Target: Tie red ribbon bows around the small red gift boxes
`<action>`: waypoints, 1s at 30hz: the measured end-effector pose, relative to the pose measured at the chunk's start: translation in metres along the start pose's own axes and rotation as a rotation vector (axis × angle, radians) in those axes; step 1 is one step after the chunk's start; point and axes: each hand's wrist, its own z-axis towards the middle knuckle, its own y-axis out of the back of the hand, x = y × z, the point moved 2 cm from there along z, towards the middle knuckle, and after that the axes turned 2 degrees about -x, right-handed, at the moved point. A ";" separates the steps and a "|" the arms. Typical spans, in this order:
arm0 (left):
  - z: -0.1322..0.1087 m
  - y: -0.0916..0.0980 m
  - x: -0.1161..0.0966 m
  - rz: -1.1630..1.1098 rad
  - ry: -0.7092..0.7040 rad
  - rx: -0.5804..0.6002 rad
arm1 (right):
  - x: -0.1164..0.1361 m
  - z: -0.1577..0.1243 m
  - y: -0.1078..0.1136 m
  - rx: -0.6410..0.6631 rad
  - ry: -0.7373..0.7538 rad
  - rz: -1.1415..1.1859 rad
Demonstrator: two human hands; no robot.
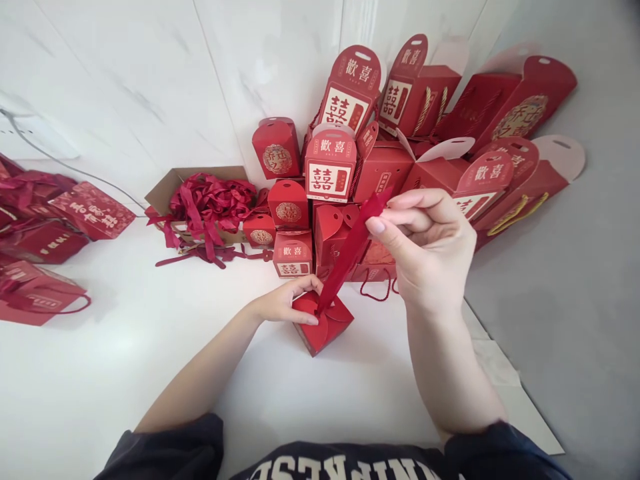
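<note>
Red ribbon (353,250) is pinched near its upper end between the thumb (383,228) and forefinger of the right hand (425,247), with the other fingers held close together beside them. The sheer ribbon is drawn taut on a slant, down to the folded top of a small box (333,333), where its lower end is gathered. Whether it is threaded through the top cannot be told. The box stands on a white table (125,360), near the table's edge and just in front of a stack of boxes. It is gripped from the side by the left hand (285,303), whose fingers (300,287) are pressed together over the top, just beside the ribbon.

Red boxes (330,163) and bags (530,97), printed with gold and white characters, are heaped against a marble wall (125,67) beyond the hands. Left of the heap, tangled ribbons (213,203) are piled in a cardboard carton (165,190), with some trailing onto the table. More red bags (93,213) are laid at the far left. A grey floor (560,300) is seen to the right, and dark sleeves (180,447) are seen at the bottom.
</note>
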 end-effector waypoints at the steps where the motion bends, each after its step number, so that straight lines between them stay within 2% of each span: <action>1: 0.000 -0.002 0.002 -0.013 -0.006 -0.008 | 0.000 0.001 -0.002 0.007 -0.008 0.000; 5: 0.003 -0.006 0.003 -0.017 -0.031 -0.024 | -0.006 0.000 -0.002 0.020 -0.041 -0.022; 10: 0.008 -0.006 -0.005 0.155 -0.119 -0.011 | -0.020 -0.004 0.006 -0.013 -0.055 -0.048; 13: 0.009 -0.005 -0.005 0.207 -0.148 -0.006 | -0.023 -0.008 0.009 0.014 -0.081 -0.025; 20: 0.008 0.000 0.005 0.163 -0.177 -0.002 | -0.015 -0.012 0.011 0.090 -0.082 0.028; 25: 0.011 -0.003 0.002 0.162 -0.189 -0.068 | -0.003 -0.015 0.013 0.111 -0.041 0.109; 30: 0.010 -0.006 -0.001 0.191 -0.182 -0.103 | 0.000 -0.017 0.009 0.122 -0.047 0.062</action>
